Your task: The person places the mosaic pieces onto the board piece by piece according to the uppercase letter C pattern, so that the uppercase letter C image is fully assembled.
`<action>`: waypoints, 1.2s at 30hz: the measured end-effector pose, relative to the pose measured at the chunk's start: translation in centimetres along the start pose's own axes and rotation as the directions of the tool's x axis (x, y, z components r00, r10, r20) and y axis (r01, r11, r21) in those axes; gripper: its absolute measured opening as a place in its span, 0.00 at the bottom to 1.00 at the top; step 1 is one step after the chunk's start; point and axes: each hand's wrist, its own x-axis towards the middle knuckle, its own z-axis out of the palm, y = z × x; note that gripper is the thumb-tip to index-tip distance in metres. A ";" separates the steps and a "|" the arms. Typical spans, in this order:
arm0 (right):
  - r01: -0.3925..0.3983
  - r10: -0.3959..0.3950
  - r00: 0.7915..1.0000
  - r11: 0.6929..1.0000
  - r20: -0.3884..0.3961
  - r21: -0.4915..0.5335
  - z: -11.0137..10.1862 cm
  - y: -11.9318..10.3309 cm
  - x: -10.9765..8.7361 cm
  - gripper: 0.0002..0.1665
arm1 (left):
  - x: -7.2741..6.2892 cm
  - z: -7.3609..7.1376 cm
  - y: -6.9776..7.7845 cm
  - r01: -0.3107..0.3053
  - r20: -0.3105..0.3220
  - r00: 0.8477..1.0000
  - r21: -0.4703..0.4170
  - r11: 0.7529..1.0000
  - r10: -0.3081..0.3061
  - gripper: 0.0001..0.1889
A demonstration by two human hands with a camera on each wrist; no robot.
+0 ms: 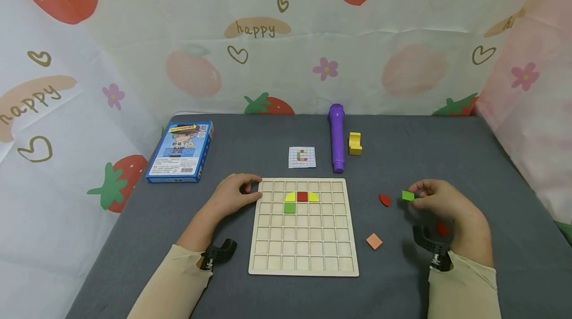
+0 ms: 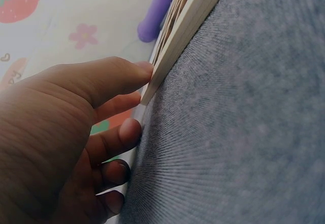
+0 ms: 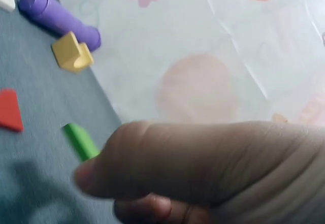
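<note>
My left hand point(image 1: 232, 195) holds the upper left corner of a pale wooden grid board point(image 1: 304, 249) with thumb and forefinger; its other fingers curl loosely beside it. On the board sit a red square block point(image 1: 302, 196), a yellow rounded piece point(image 1: 291, 196) on its left, another yellow rounded piece point(image 1: 314, 197) on its right, and a green square block point(image 1: 290, 207) below the left one. Right of the board, my right hand point(image 1: 444, 205) pinches a green block point(image 1: 407, 195) between thumb and fingers, above the table. The right wrist view shows that green block point(image 3: 81, 141) tilted, partly behind the thumb.
Near the right hand lie a red piece point(image 1: 385, 200), another red piece point(image 1: 443, 228) and an orange square block point(image 1: 374, 241). Behind the board are a pattern card point(image 1: 302, 157), a purple tube-shaped stick point(image 1: 337, 138) and a notched yellow block point(image 1: 355, 144). A blue box point(image 1: 180, 153) lies back left.
</note>
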 end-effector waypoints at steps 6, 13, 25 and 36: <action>0.048 -0.055 0.997 0.992 -0.061 -0.113 0.6 -2.1 0.2 0.23 | 0.0 0.0 0.0 -0.002 0.000 1.000 -0.001 1.000 0.002 0.20; 0.117 -0.132 0.986 0.984 -0.099 -0.137 2.2 -4.7 0.5 0.24 | 0.0 0.0 0.0 0.006 0.004 1.000 -0.005 1.000 -0.006 0.20; 0.210 -0.221 0.972 0.969 -0.077 -0.131 5.7 -8.2 1.5 0.21 | 0.0 0.1 -0.1 -0.004 -0.003 1.000 -0.006 1.000 0.004 0.20; 0.285 -0.287 0.958 0.951 0.000 -0.118 10.3 -10.4 2.4 0.17 | 0.0 0.0 -0.1 -0.010 0.000 1.000 -0.007 1.000 0.010 0.20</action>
